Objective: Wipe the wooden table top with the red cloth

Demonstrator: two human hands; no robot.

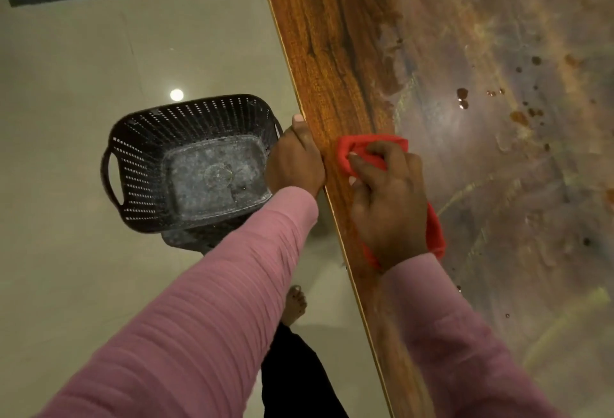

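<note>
Right hand (388,205): clenched round bunched cloth (365,148), pressed on table (332,35) near its edge. Cloth: soft, light, limp; likely best held wadded in the palm. Left hand (295,165): at table edge, fingers hidden, grip unclear.

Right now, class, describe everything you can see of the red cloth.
The red cloth is a soft, bright fabric, bunched and creased rather than spread flat. It lies on the wooden table top near its edge, gripped by the right hand, which covers its middle. Folds show ahead of the hand and beside the wrist.
</note>
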